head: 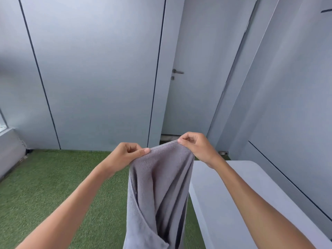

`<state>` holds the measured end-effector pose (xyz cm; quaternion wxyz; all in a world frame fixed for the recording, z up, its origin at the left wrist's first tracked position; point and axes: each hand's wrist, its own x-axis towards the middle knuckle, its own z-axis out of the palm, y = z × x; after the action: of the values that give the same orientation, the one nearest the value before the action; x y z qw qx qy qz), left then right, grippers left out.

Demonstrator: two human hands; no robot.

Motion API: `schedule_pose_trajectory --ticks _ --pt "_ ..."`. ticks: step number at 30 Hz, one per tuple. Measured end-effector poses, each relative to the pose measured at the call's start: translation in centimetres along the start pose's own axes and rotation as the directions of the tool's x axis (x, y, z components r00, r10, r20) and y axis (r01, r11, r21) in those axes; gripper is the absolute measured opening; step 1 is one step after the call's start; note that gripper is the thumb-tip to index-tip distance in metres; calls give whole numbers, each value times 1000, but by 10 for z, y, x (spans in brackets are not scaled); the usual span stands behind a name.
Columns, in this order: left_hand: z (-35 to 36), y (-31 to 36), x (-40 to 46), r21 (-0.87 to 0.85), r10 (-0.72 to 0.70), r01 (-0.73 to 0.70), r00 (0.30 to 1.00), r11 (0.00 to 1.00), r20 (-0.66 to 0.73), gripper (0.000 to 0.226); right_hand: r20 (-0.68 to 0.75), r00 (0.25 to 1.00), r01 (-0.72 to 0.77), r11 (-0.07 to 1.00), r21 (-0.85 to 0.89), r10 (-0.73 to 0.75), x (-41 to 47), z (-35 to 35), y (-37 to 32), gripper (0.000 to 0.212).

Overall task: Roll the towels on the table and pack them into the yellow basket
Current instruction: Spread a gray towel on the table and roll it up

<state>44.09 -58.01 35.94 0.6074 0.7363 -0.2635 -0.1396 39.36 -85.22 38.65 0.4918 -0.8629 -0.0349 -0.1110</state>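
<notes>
A grey towel (158,191) hangs in the air in front of the person, held up by its top edge. The left hand (125,155) pinches one upper corner between thumb and curled fingers; the right hand (195,146) pinches the other corner the same way, a little higher. The top edge runs short and nearly taut between the two hands, sloping up toward the right. Below it the cloth falls in long loose folds, bunched toward the middle, and runs out of view at the bottom edge, so its lower hem cannot be seen.

The towel hangs over the gap between the floor and the table (233,203), just beside the table's left edge and partly in front of its near corner. Whether the cloth touches the table cannot be told. Only the table's pale grey top shows, with a rounded far corner; the right forearm crosses above it.

To the left of the towel lies open green turf (45,186), reaching back to the wall. The wall panels (89,69) are pale grey-blue with thin dark seams. A door (197,87) of the same colour stands behind the hands, with a metal handle (177,71) and a lock below it. A second panelled wall runs close along the far side of the table, on the right.
</notes>
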Motion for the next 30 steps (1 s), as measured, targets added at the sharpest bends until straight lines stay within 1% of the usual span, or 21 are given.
schedule_pose_trajectory --ticks 3,5,7,8,10,12,13,15,17,19,21,23,25,26,27,28,29,30 --pt "-18 -19 29 50 -29 28 999 998 18 37 -30 1000 -8 997 -71 6 28 -8 19 11" --pt "-24 -31 51 187 0 0 1000 982 0 36 -39 999 -1 995 -104 -3 45 -10 28 11" --pt "-24 -45 74 428 73 -50 997 903 -37 29 -51 998 13 994 -111 -19 62 -10 36 11" --pt "-25 -54 87 517 107 -60 992 854 -62 25 -61 998 23 994 -103 -29 70 -10 39 11" --pt "-26 -70 109 616 154 -46 980 786 -124 15 -69 996 51 995 -81 -57 87 -11 46 11" --pt "-26 -82 131 677 213 -29 958 735 -190 5 -67 994 80 995 -55 -84 107 -13 51 10" --pt "-26 -86 142 694 245 -26 945 720 -218 1 -65 993 95 995 -41 -98 119 -15 53 10" --pt "-26 -93 168 712 276 13 917 703 -289 4 -69 990 121 992 -23 -123 145 -22 59 11" --pt "-29 -104 198 711 250 97 896 697 -367 6 -85 986 143 989 -24 -145 175 -34 69 10" --pt "-34 -116 225 685 186 187 882 704 -432 7 -117 984 132 990 -51 -137 205 -53 86 9" --pt "-38 -123 252 651 150 233 866 722 -476 9 -192 974 106 991 -81 -120 234 -77 108 9" --pt "-38 -120 280 614 169 215 846 759 -506 11 -283 956 45 994 -102 -73 262 -101 136 9" --pt "-31 -104 310 519 193 134 828 844 -527 15 -323 946 -23 991 -129 -20 284 -115 162 11" --pt "-24 -94 325 450 190 80 831 890 -523 15 -303 953 -42 990 -131 1 292 -116 174 10" --pt "-17 -81 340 390 190 28 841 920 -507 15 -232 973 -46 991 -124 16 298 -112 179 6" --pt "-9 -69 355 347 200 -25 855 937 -478 15 -110 994 -39 993 -109 27 304 -103 181 6" --pt "-1 -57 368 326 222 -76 871 942 -439 16 39 998 -38 995 -87 42 311 -91 179 16" --pt "4 -50 381 319 242 -115 887 941 -392 16 177 983 -40 998 -52 49 319 -77 176 27"
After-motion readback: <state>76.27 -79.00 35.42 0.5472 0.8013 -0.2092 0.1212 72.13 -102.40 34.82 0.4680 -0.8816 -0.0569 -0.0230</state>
